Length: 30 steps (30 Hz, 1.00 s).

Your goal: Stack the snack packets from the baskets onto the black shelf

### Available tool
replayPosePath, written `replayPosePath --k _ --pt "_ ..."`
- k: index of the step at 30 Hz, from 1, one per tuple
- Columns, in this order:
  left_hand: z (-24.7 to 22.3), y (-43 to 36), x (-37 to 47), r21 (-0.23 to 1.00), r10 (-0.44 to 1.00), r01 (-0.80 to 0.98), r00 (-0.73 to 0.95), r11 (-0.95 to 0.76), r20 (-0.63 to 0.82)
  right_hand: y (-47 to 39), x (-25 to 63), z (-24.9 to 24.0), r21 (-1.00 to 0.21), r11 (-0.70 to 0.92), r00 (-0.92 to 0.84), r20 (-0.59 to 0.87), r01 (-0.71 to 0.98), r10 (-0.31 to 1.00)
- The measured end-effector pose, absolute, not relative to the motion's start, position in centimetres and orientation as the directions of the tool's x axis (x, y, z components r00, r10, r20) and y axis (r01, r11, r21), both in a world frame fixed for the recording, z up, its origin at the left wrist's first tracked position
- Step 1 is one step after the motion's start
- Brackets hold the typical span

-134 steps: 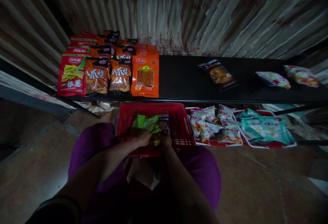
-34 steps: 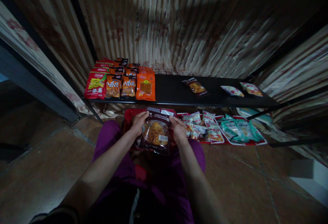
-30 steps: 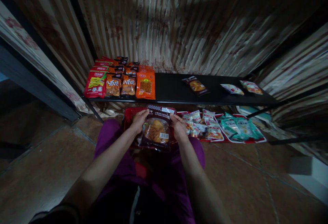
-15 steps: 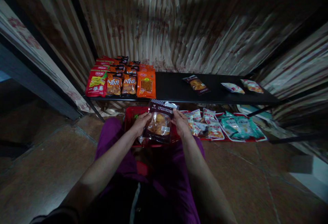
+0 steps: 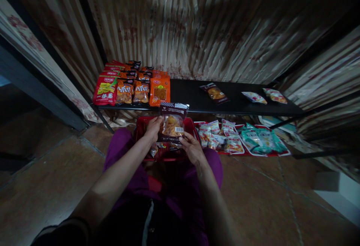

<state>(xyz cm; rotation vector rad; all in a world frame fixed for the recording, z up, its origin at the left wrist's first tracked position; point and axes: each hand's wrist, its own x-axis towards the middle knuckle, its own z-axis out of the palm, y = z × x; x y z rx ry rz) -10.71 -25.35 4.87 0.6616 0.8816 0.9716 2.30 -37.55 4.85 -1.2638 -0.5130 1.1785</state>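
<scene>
Fingers of the left hand [image 5: 154,128] closed on the left edge of the brown packet [image 5: 172,123]; those of the right hand [image 5: 192,147] at its lower right corner, close together, though whether they pinch or merely support it cannot be told. The packet is raised with its printed front and barcode label facing the wearer, above the red basket [image 5: 139,125]; its top overlaps the front edge of the black shelf [image 5: 187,94] in this view, contact being undeterminable.

Beyond, on the shelf: a second brown packet [image 5: 215,93], lying askew; to its left, the orange packet [image 5: 160,92] at the end of the grouped snacks; to its right, two pale packets [image 5: 254,98]. Below the shelf, beside the basket: white packets [image 5: 233,141] and green packets [image 5: 261,141].

Step in hand, as judged: adjusting the hold on the raised packet, between basket and shelf; any onward move would call for a secure two-sided grip, a level packet, and clearance over the shelf's edge.
</scene>
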Motion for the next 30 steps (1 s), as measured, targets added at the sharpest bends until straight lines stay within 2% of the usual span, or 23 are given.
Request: replayPosePath --k 7,11,15,18,20,22,24,27,30 --pt "6.6 -26.6 -12.5 0.785 0.748 -0.342 0.625 0.517 -0.221 -37.2 2.6 5.5 -0.918 -0.109 0.434 -0.283 -0.382 0.855" --pt "6.2 -27.6 -13.3 0.8 0.703 -0.317 0.69 0.51 -0.175 -37.3 2.7 5.5 -0.925 -0.082 0.435 -0.251 -0.371 0.865" --pt "5.6 -28.0 -13.4 0.806 0.717 -0.324 0.677 0.496 -0.168 -37.1 3.0 4.6 -0.954 -0.078 0.448 -0.207 -0.29 0.87" --pt "5.1 -28.3 -13.0 0.816 0.762 -0.341 0.623 0.467 -0.176 -36.6 3.4 3.3 -0.993 -0.073 0.531 -0.113 -0.095 0.84" --pt "4.8 -28.5 -12.8 0.823 0.788 -0.35 0.589 0.449 -0.18 -36.3 3.5 2.7 -0.985 -0.083 0.61 0.026 0.15 0.792" --pt "4.5 -28.8 -12.5 0.832 0.802 -0.345 0.568 0.435 -0.184 -36.2 3.3 2.6 -0.893 -0.116 0.617 0.202 0.435 0.761" --pt "4.3 -29.1 -12.3 0.845 0.818 -0.337 0.544 0.416 -0.185 -36.2 2.9 3.1 -0.757 -0.124 0.545 0.336 0.641 0.768" --pt "4.4 -29.5 -12.1 0.871 0.846 -0.314 0.499 0.377 -0.186 -36.3 1.9 4.3 -0.645 -0.079 0.434 0.414 0.76 0.8" --pt "4.6 -29.9 -11.9 0.895 0.858 -0.282 0.481 0.346 -0.181 -36.2 1.3 4.9 -0.629 -0.033 0.375 0.42 0.777 0.826"
